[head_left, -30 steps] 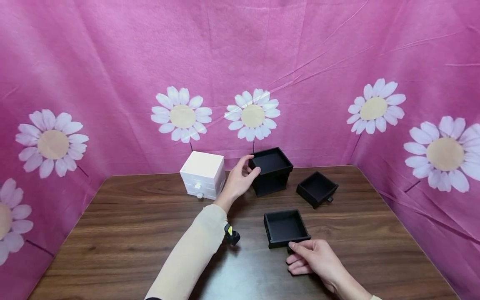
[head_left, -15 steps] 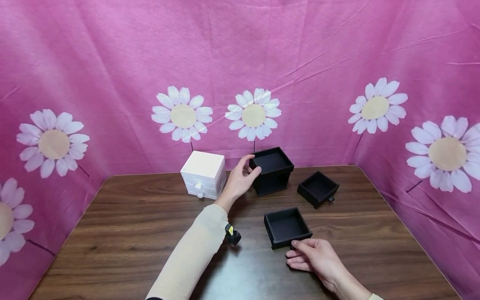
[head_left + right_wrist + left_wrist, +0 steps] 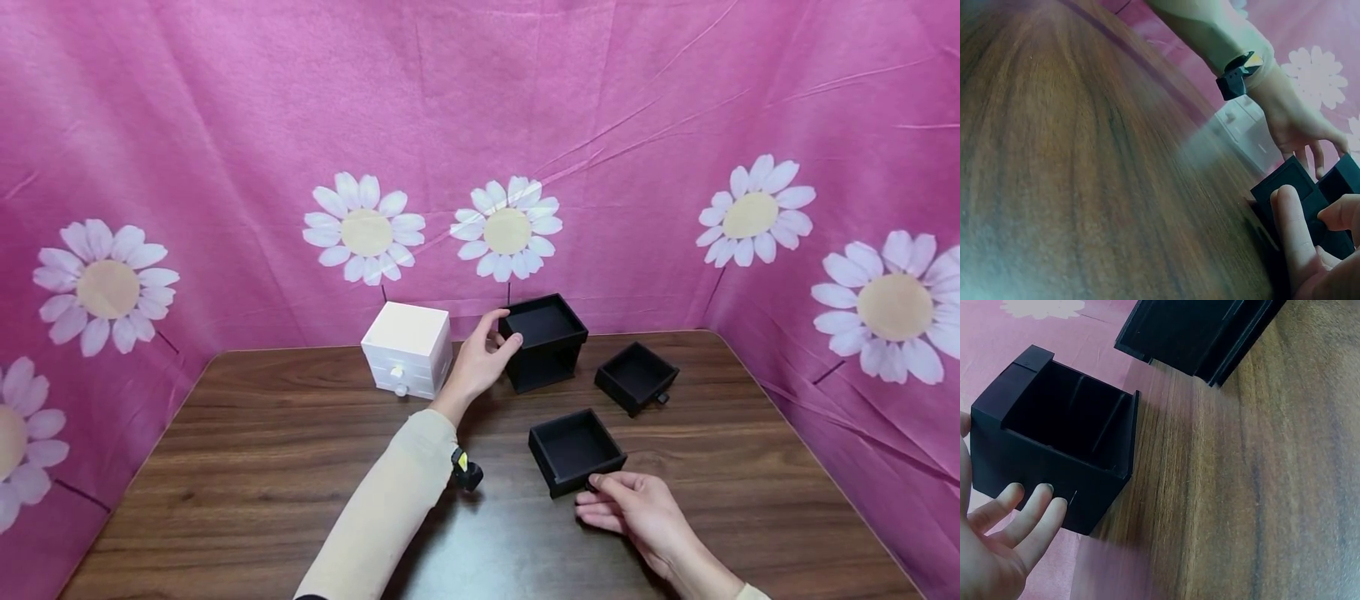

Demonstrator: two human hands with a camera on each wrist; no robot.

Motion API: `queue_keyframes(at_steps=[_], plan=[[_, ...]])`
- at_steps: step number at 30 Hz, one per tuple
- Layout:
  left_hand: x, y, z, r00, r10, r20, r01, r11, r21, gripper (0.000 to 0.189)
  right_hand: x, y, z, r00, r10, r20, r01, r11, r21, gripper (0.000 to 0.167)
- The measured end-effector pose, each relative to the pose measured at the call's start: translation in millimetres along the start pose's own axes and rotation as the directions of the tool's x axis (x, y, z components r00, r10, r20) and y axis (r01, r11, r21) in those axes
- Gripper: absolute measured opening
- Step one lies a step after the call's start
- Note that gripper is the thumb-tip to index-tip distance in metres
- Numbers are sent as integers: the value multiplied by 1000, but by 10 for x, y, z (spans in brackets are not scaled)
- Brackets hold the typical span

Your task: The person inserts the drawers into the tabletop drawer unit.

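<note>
At the back of the table stands a black cabinet frame with a shallow tray top and a hollow front. My left hand holds its left side: thumb and index finger lie at the top rim, and the other fingers rest against the side wall. Nearer to me, my right hand pinches the knob of a black drawer between thumb and index finger; the knob is mostly hidden. In the right wrist view the drawer front shows behind those fingers. Another black drawer lies to the right of the cabinet.
A white drawer box with round knobs stands to the left of the black cabinet. A pink cloth with daisies surrounds the brown wooden table. A small black camera sits on my left wrist.
The drawer in my right hand has turned slightly counter-clockwise, its front right corner moving back. My right hand shifted a little with it. My left hand stays on the cabinet.
</note>
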State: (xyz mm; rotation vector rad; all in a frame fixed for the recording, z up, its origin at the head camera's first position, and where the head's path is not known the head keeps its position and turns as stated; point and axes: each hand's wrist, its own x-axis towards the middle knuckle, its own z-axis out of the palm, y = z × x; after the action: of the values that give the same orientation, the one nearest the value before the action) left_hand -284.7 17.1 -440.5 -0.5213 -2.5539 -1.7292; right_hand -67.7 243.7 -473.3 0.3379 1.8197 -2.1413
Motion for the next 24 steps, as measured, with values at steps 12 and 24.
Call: queue_keyframes(at_steps=[12,24], plan=[[63,-173,8,997,80,-7,-80,996,-39,57,132,-66,33,999,-24,-48,23,999,-25,23],[16,-67,6,999,52,-5,-52,999,-16,54,251,-119,53,996,-36,-84,35,999,-10,25]])
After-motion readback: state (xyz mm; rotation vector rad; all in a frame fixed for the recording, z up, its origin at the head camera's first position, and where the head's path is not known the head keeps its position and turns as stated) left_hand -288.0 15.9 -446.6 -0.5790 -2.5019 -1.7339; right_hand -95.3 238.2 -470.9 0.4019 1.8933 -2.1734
